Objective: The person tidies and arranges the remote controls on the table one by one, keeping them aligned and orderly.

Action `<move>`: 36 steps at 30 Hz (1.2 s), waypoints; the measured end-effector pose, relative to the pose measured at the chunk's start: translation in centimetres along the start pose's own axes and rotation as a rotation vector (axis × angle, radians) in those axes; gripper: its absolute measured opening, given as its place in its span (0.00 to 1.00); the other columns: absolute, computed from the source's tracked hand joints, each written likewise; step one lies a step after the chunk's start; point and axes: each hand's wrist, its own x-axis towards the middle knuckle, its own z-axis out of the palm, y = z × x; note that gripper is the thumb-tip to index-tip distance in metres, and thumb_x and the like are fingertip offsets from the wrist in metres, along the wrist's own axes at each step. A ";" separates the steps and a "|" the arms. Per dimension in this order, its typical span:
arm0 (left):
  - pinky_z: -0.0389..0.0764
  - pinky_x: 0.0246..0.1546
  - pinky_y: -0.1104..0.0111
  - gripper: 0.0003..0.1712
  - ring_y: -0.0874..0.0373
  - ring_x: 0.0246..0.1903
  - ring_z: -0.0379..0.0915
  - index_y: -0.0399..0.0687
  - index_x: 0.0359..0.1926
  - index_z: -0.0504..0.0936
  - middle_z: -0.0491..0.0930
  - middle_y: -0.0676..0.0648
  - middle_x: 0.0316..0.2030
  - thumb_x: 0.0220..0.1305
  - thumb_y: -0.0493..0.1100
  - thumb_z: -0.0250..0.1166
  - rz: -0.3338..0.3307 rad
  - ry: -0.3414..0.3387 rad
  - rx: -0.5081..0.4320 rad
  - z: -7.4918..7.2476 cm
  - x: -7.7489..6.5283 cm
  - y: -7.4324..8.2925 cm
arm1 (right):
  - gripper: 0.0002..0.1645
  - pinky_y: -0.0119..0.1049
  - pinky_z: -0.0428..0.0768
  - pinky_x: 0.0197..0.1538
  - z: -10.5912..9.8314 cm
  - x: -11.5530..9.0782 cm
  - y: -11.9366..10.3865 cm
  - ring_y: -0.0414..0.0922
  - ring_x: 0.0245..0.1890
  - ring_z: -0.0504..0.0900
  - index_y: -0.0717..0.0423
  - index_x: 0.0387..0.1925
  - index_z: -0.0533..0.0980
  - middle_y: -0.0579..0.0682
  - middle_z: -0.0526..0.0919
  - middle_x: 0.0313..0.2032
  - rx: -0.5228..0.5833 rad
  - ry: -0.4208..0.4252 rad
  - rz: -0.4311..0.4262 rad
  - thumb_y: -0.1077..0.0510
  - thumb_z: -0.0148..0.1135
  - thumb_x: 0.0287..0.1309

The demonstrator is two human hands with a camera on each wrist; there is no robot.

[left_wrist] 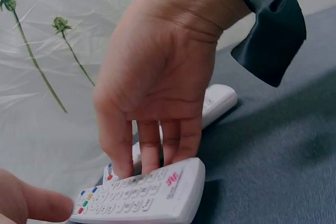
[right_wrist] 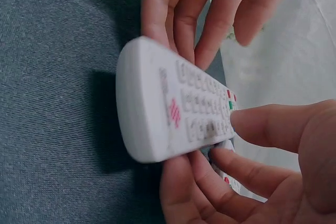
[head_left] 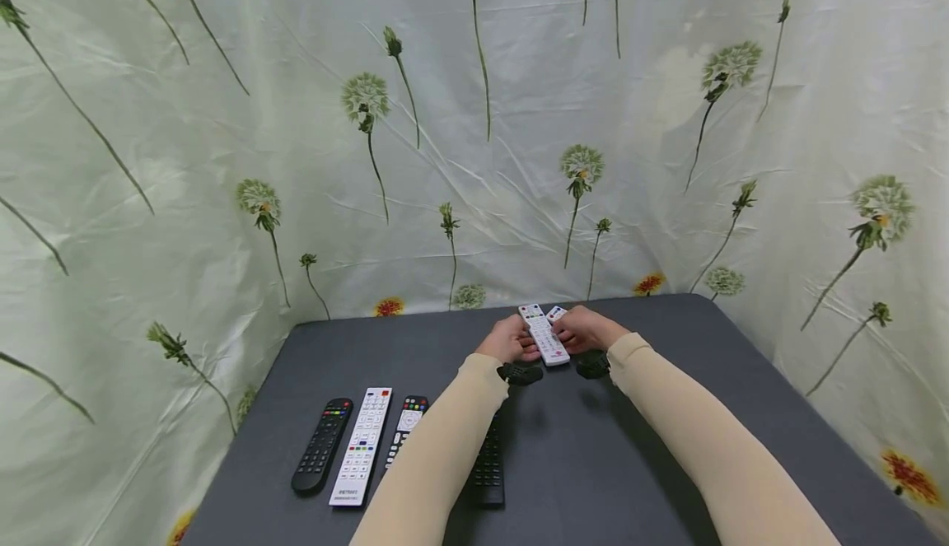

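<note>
A white remote control (head_left: 544, 336) with a pink logo lies at a slant between both hands near the table's far edge. My right hand (head_left: 588, 329) pinches it, thumb on the buttons and fingers at the side and underneath, as the right wrist view shows. On the opposite edge, my left hand (head_left: 510, 338) touches it with extended fingers; its thumb (right_wrist: 247, 22) stands apart from the remote. A second white remote control (left_wrist: 220, 100) lies on the right, crossing behind the first and partly hidden by my right hand.
On the near left of the grey table (head_left: 630, 464) lie a black remote (head_left: 322, 447), a long white remote (head_left: 362, 447) and a black remote with white buttons (head_left: 406, 424). Another black remote (head_left: 489, 472) is partly covered by the left sleeve. A flowered curtain (head_left: 519, 200) hangs behind.
</note>
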 end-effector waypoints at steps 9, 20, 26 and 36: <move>0.84 0.46 0.59 0.36 0.50 0.34 0.83 0.32 0.69 0.63 0.83 0.35 0.38 0.59 0.21 0.61 0.102 0.152 0.124 0.0 -0.2 -0.2 | 0.22 0.33 0.82 0.34 0.3 0.1 0.2 0.42 0.26 0.78 0.67 0.59 0.74 0.56 0.77 0.36 -0.047 -0.019 -0.065 0.66 0.60 0.63; 0.85 0.40 0.63 0.33 0.53 0.28 0.82 0.24 0.61 0.70 0.82 0.36 0.37 0.51 0.17 0.65 0.206 0.200 0.092 0.4 0.2 -0.5 | 0.26 0.40 0.84 0.43 0.1 -1.3 -0.8 0.42 0.28 0.80 0.70 0.62 0.71 0.55 0.80 0.35 -0.044 -0.033 -0.098 0.66 0.62 0.64; 0.86 0.38 0.62 0.21 0.50 0.33 0.85 0.25 0.50 0.79 0.85 0.35 0.37 0.52 0.18 0.66 0.250 0.220 0.141 0.7 -0.4 -0.3 | 0.27 0.39 0.84 0.40 0.0 -2.2 -1.2 0.41 0.27 0.81 0.71 0.63 0.70 0.56 0.82 0.36 -0.025 -0.042 -0.138 0.67 0.62 0.65; 0.85 0.43 0.60 0.20 0.46 0.40 0.85 0.29 0.50 0.84 0.85 0.35 0.41 0.55 0.20 0.66 0.296 0.069 0.174 -0.3 -2.2 0.4 | 0.32 0.39 0.85 0.38 -0.1 -3.8 -1.9 0.43 0.29 0.83 0.70 0.67 0.65 0.58 0.84 0.38 -0.012 -0.073 -0.207 0.67 0.62 0.65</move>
